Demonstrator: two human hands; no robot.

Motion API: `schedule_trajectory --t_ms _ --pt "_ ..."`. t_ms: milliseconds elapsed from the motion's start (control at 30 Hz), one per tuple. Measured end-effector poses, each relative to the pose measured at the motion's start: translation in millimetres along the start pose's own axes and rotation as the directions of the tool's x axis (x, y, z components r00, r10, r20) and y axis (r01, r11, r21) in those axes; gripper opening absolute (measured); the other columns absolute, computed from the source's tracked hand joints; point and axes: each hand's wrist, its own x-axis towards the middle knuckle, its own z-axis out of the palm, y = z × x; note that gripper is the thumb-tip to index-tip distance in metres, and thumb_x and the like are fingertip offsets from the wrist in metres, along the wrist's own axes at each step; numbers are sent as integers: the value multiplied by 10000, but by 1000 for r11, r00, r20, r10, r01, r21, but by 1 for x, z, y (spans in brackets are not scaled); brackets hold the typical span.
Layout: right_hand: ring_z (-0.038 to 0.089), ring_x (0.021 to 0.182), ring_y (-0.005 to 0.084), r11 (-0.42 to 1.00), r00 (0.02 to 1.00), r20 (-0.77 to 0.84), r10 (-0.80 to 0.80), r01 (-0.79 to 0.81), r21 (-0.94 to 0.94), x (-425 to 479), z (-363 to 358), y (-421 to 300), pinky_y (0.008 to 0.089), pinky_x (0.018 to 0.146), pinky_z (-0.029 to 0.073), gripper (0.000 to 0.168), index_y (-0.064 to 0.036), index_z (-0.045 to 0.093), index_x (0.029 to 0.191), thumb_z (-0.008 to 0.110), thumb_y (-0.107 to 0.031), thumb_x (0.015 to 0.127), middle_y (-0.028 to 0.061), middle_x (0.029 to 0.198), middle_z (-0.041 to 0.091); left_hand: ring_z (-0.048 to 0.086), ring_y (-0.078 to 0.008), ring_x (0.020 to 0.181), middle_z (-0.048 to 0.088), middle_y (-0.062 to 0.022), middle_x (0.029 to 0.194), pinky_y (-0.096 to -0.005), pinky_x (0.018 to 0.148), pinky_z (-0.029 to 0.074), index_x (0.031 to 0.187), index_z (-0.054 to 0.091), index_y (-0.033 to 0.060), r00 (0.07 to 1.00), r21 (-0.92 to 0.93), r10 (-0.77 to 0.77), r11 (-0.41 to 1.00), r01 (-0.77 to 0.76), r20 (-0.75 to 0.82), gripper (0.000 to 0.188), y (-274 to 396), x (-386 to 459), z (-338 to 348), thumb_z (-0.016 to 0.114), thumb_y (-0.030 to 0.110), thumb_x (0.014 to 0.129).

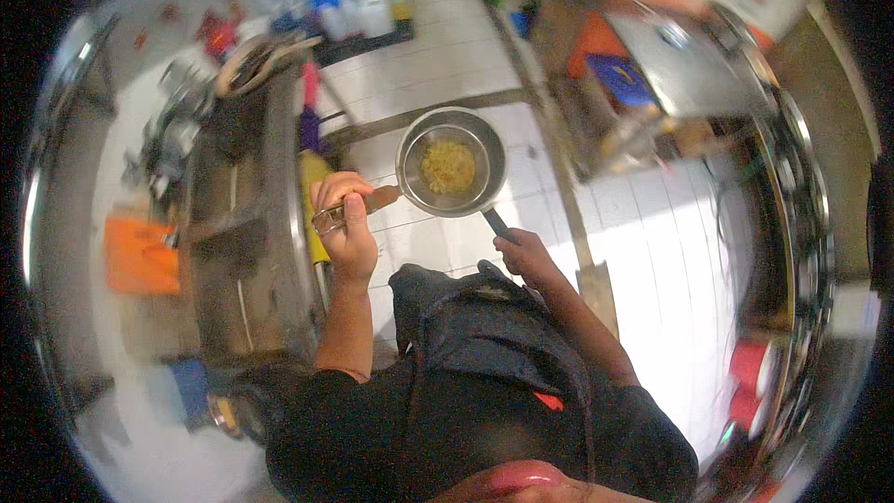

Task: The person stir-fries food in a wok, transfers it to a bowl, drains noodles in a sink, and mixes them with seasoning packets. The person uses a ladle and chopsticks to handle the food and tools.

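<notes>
A round metal saucepan (452, 162) hangs in front of me above the tiled floor, with a yellowish, crumbly or mashed food (448, 166) at its bottom. My right hand (525, 255) is closed around the pan's dark long handle (500, 225). To the left of the pan, my left hand (346, 220) grips a metal-handled utensil (383, 198) with a brownish part that points at the pan's rim. Blur hides what kind of utensil it is and whether it touches the pan.
A shelving unit (230, 223) with a metal edge stands close on my left, an orange item (142, 253) beyond it. At upper right are a metal sheet or lid (688, 70) and a blue packet (620, 79). Bottles in a blue-marked pack (356, 7) stand ahead.
</notes>
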Motion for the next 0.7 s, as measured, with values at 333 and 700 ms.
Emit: schedule_trajectory --t_ms 333,700 --pt "431 492 100 995 692 -721 -42 98 36 -260 -240 118 293 456 350 338 -59 569 769 669 -358 890 -7 572 479 554 -188 790 555 -94 884 -316 696 469 953 605 10 751 -367 106 910 191 652 104 209 -88 297 595 105 913" --pt "432 484 96 935 292 -904 312 77 347 -430 -419 250 270 437 348 251 -100 638 1098 604 -290 938 -9 593 480 616 -199 1000 638 -91 1075 -358 890 487 1038 672 63 101 -507 529 716 481 843 222 414 -221 579 717 190 863"
